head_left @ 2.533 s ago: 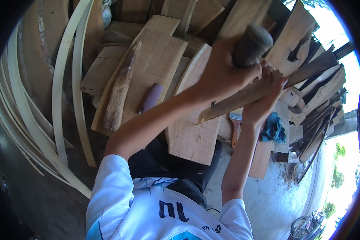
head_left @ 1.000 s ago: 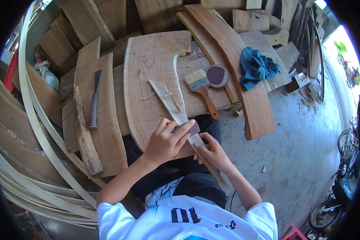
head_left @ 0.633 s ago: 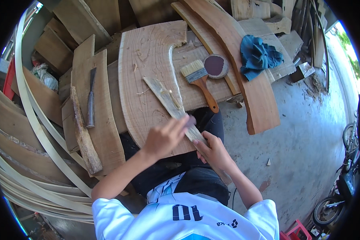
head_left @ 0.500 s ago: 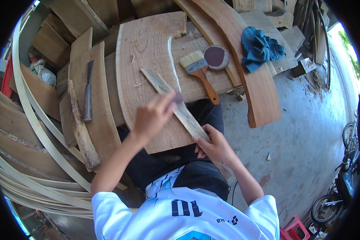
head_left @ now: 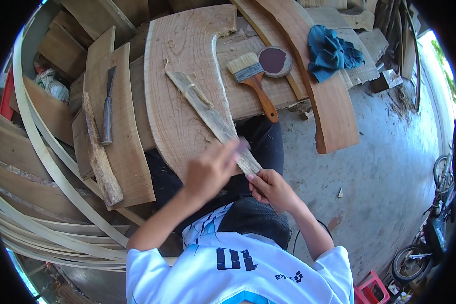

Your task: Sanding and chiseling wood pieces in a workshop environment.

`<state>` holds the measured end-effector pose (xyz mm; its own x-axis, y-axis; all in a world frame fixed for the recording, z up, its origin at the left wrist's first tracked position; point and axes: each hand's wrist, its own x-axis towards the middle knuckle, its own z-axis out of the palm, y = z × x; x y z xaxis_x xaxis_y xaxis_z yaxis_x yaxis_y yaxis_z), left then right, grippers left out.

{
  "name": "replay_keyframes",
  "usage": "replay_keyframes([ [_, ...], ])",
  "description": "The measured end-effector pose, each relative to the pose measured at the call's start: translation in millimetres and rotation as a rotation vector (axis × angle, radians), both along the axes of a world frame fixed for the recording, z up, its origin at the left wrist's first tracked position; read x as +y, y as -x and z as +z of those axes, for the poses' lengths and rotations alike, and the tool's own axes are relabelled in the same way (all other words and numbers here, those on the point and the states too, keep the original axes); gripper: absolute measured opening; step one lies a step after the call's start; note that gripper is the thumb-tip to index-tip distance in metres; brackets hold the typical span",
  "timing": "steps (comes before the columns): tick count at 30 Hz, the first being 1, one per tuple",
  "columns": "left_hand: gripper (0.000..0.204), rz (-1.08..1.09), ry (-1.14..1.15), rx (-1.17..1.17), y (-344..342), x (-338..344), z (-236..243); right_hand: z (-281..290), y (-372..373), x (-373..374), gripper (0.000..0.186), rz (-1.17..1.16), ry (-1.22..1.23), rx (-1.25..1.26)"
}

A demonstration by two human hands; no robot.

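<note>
1. As the left hand (head_left: 209,168) blurs, palm down, its grip pinches a purple pad (head_left: 243,146) over the wooden strip (head_left: 215,122).
2. Right hand (head_left: 272,189) curls closed round the strip, which slants across the broad board (head_left: 177,112).

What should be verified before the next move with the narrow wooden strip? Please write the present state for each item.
1. Right hand grips the narrow wooden strip: ok, its fingers close around the lower part.
2. Left hand has the purple piece flat on the strip: cannot tell, both are blurred.
3. Strip free of shavings: not ok, a curled shaving lies near its upper end.
4. Strip pressed firmly on the wide board: cannot tell, it only overlaps it in view.
5. Chisel away from both hands: ok, it lies on a separate board at left.
6. Paintbrush off the strip: ok, apart.
</note>
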<state>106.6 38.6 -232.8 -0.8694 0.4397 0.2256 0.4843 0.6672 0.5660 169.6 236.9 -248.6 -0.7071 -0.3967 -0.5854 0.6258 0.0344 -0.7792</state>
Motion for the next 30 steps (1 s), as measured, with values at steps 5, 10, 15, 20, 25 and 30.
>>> replay_keyframes([
  [5,0.025,0.191,0.04,0.107,44.8,-24.0,10.1,3.6,0.5,-5.2,0.04,-0.024,-0.061,0.068],
  [10,0.029,-0.052,0.063,0.065,-19.1,3.2,-0.8,1.5,1.7,-13.0,0.039,-0.023,-0.043,0.061],
  [15,0.029,0.231,0.026,0.177,57.9,-39.1,-2.1,11.3,-16.1,4.3,0.039,0.048,0.012,0.04],
  [20,0.032,-0.042,0.053,0.073,-14.6,-2.1,-10.9,1.3,-17.9,-6.0,0.039,-0.001,0.05,0.045],
  [25,0.027,0.222,0.007,0.088,33.7,-21.5,2.4,3.6,-18.8,-7.0,0.039,-0.036,0.043,0.109],
  [30,0.027,-0.019,0.062,-0.026,-15.5,-8.1,-2.1,-2.7,-16.8,-14.6,0.039,-0.063,0.022,0.092],
])
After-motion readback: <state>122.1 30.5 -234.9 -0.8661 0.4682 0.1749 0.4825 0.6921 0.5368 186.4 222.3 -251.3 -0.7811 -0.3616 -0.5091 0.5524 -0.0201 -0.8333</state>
